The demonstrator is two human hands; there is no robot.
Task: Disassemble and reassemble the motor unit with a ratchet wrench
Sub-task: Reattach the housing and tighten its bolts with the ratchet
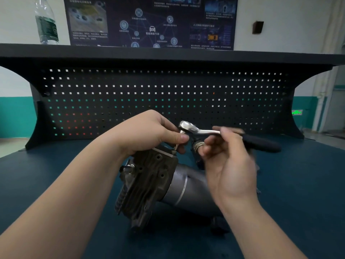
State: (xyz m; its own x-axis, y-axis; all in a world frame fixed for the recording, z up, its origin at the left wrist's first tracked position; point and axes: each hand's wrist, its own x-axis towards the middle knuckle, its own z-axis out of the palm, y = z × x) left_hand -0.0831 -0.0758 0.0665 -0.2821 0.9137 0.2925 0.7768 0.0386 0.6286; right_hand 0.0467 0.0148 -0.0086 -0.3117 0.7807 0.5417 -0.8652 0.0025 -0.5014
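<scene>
Cast metal gives the motor unit [149, 184] its look of weight and stiffness: a finned, bolt-holed head joined to a smooth grey cylinder, lying on its side on the dark blue bench mat [298, 184] below and between both sets of fingers. I judge it too heavy to shift by accident and best steadied at the finned block, where ribs give purchase; the cylinder looks slick. Starting at the left, the left hand [149, 133] curls its fingers and thumb narrowly around the socket or extension under the chrome head of the ratchet wrench [188, 128], just above the upper corner of the finned head, apparently seating it on a fastener there, though the fastener itself is hidden. Further right, the right hand [229, 165] is blurred; its fingers reach up to the wrench shank just short of the black handle, loosely bent, and whether they actually grip it I cannot tell. Beyond the fingertips stands a black pegboard [168, 94].
</scene>
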